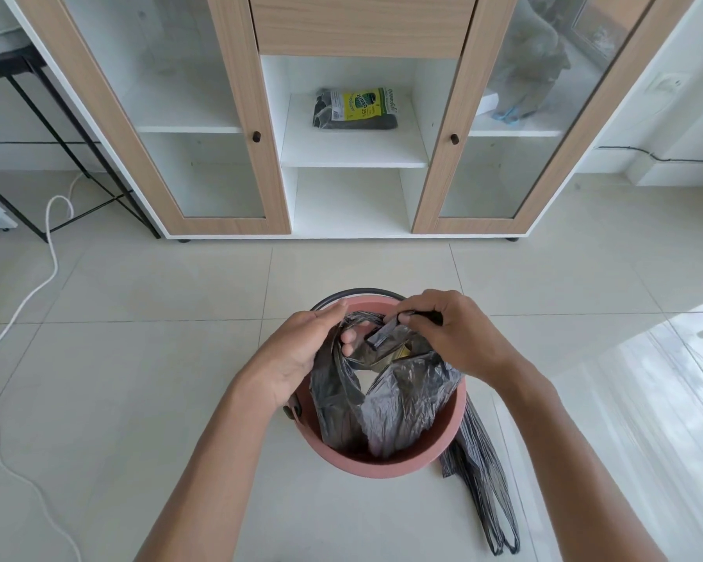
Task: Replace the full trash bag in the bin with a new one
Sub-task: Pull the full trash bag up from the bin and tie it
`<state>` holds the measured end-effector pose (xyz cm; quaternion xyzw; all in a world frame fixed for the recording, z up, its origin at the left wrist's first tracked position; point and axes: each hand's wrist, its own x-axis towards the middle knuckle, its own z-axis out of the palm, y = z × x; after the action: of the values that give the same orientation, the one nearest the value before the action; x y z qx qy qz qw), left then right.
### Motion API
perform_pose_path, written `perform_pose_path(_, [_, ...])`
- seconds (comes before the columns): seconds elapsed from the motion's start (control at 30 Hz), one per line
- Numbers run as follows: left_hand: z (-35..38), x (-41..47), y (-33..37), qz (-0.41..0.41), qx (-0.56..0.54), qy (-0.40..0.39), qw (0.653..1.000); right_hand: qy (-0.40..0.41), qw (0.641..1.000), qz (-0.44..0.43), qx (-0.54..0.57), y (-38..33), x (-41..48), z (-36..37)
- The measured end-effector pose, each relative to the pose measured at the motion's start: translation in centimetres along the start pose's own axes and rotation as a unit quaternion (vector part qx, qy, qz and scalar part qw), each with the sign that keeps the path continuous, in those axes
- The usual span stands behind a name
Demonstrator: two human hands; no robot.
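A pink round bin [386,466] with a black wire handle stands on the tiled floor below me. A crinkled grey-black trash bag [390,403] sits inside it, its top gathered. My left hand [301,350] grips the bag's left handle loop at the bin's far rim. My right hand [451,330] pinches the bag's other handle strip just above the opening. A second folded dark bag [483,488] lies flat on the floor against the bin's right side. A pack of trash bags with a yellow label [356,108] rests on the cabinet's middle shelf.
A wood-and-white cabinet [358,30] with two glass doors stands close behind the bin. A white cable [41,277] snakes over the floor at left, beside a black metal table frame [57,127]. Bright window glare falls on the tiles at right.
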<state>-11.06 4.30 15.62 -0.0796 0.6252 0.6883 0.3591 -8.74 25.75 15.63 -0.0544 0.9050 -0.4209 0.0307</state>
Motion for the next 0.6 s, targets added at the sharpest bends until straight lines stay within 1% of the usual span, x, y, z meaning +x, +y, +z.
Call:
perform_pose_path(0.07, [0.0, 0.0, 0.1, -0.002, -0.039, 0.000, 0.999, 0.017, 0.999, -0.016, -0.048, 0.1, 0.1, 0.2])
perform_pose_path(0.23, [0.0, -0.4, -0.1, 0.001, -0.015, -0.013, 1.000, 0.048, 0.995, -0.031, -0.080, 0.0, 0.3, 0.7])
perform_pose_path(0.3, [0.3, -0.5, -0.4, -0.009, -0.008, 0.013, 1.000, 0.056, 0.995, -0.040, -0.076, 0.0, 0.3, 0.8])
perform_pose_path(0.4, [0.6, 0.2, -0.9, 0.021, 0.100, 0.106, 0.989, 0.059, 0.995, -0.045, -0.066, -0.1, 0.2, 0.9])
perform_pose_path(0.43, [0.7, 0.2, -0.9, 0.038, 0.118, 0.124, 0.984, 0.059, 0.995, -0.044, -0.062, -0.1, 0.2, 0.9])
perform_pose_path(0.5, [0.9, 0.1, -0.9, 0.060, 0.120, 0.131, 0.982, 0.063, 0.995, -0.044, -0.059, -0.2, 0.2, 0.9])
perform_pose_path(0.6, [1.0, 0.0, -0.8, 0.058, 0.141, 0.123, 0.981, 0.069, 0.995, -0.049, -0.051, -0.2, 0.3, 1.1])
